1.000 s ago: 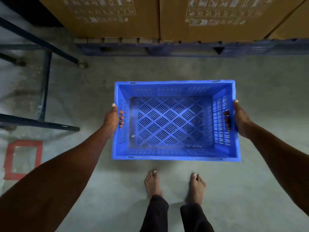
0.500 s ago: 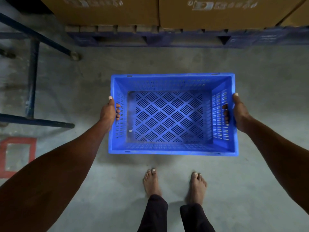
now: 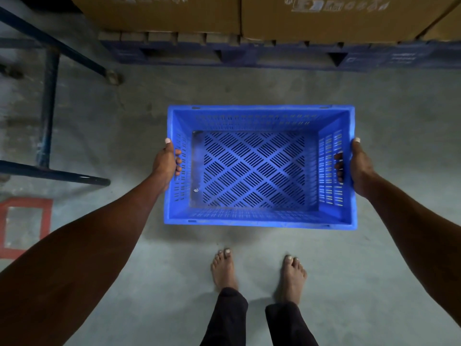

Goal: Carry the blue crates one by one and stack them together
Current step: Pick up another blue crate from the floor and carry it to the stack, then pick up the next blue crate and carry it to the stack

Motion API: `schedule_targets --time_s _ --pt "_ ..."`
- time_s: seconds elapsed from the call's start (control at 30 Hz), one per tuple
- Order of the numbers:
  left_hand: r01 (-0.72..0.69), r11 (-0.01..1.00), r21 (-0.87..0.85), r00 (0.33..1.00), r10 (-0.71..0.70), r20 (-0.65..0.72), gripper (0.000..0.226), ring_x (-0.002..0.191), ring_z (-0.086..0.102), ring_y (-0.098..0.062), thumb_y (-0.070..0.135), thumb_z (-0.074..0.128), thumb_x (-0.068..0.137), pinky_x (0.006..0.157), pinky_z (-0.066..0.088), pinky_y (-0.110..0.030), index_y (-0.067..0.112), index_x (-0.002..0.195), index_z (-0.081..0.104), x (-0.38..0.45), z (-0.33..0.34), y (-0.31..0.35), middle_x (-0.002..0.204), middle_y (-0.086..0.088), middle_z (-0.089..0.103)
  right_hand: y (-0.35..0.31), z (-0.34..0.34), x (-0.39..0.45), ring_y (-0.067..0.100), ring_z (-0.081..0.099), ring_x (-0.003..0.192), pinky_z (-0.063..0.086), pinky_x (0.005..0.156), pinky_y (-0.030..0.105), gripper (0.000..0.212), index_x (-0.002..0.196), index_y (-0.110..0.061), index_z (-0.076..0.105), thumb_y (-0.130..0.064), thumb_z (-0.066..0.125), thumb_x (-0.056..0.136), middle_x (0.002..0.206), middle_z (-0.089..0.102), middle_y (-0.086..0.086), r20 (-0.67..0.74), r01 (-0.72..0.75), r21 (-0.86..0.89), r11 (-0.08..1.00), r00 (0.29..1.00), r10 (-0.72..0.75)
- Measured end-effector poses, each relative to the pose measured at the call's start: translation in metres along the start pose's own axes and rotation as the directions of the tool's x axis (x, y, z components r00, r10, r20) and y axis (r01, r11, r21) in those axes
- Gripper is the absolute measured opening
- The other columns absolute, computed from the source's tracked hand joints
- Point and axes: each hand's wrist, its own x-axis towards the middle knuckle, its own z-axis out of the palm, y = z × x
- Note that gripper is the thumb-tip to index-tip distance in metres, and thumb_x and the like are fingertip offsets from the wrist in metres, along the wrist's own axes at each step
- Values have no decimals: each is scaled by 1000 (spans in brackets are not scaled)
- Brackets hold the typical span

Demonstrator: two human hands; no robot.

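Note:
An empty blue crate (image 3: 259,116) with a slotted floor and slotted walls hangs level over the concrete floor, in front of my bare feet. My left hand (image 3: 166,162) grips its left wall, fingertips poking through the handle slot and thumb along the rim. On the opposite side, my right hand (image 3: 358,166) grips the right wall the same way. A tiny pale scrap lies on the crate's floor near the left. No other crate is in view.
Large cardboard boxes (image 3: 324,18) stand on a dark blue pallet (image 3: 249,56) straight ahead. A dark metal rack frame (image 3: 47,116) occupies the left side. A red taped square (image 3: 25,228) marks the floor at the lower left. My feet (image 3: 224,268) stand behind the crate.
The crate has sunk lower and a little away from me, looking smaller in the view. Both hands keep the same grip. The boxes and pallet have shifted up in the frame.

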Motion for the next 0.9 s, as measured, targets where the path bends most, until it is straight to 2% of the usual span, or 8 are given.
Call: schedule_targets --time_s 0.2,0.27,0.33,0.47,0.6,0.73,0.8,0.9 --pt "-68 994 85 993 76 -85 53 45 45 -14 57 27 105 47 42 -29 14 87 53 -3 1 -4 67 -2 52 3 -2 2 16 48 38 41 44 24 64 81 -13 57 -68 28 97 69 53 10 -56 32 -60 998 998 -35" --pt "-124 959 255 975 166 -151 49 60 55 -21 53 34 105 63 49 -37 11 88 55 -7 -4 -5 76 -5 59 4 -7 1 25 64 58 52 62 36 65 90 -12 64 -67 29 97 83 65 15 -97 89 -202 975 989 -110" --pt "-180 884 431 943 279 -179 51 90 63 -29 50 38 103 81 47 -40 4 98 60 -14 -12 -5 97 -13 66 2 -15 -9 36 66 88 47 77 37 69 104 -7 66 -64 28 97 98 67 19 -128 154 -423 893 965 -228" --pt "-385 801 458 892 450 -37 54 136 46 -30 47 40 103 114 36 -40 16 147 47 -66 -27 10 145 -14 52 -10 -26 -53 39 53 125 42 101 41 73 141 -9 49 -64 38 95 136 58 23 -65 249 -598 762 932 -356" --pt "-591 593 547 741 666 80 56 148 32 -27 44 40 104 120 29 -41 23 156 37 -154 -50 40 159 -12 37 -36 -29 -130 38 36 142 28 116 53 86 153 -19 35 -72 32 85 154 39 18 70 391 -740 548 855 -514" --pt "-539 337 772 624 775 98 60 149 30 -33 49 42 104 117 28 -46 25 158 33 -251 -88 75 163 -10 31 -72 -29 -249 33 10 153 6 120 55 75 158 -28 23 -66 32 93 165 21 9 202 501 -819 279 708 -677" --pt "-505 335 796 617 785 61 61 150 30 -32 51 41 103 118 27 -48 25 158 32 -308 -108 92 164 -10 30 -90 -28 -308 31 4 154 2 120 53 76 158 -32 19 -69 31 92 166 17 6 249 529 -823 205 662 -707" --pt "-460 399 793 652 758 -3 62 150 29 -33 54 36 103 118 28 -50 25 158 33 -383 -136 106 164 -11 29 -113 -28 -391 30 2 154 2 121 52 76 158 -35 18 -71 32 92 167 16 4 271 588 -778 222 632 -726"
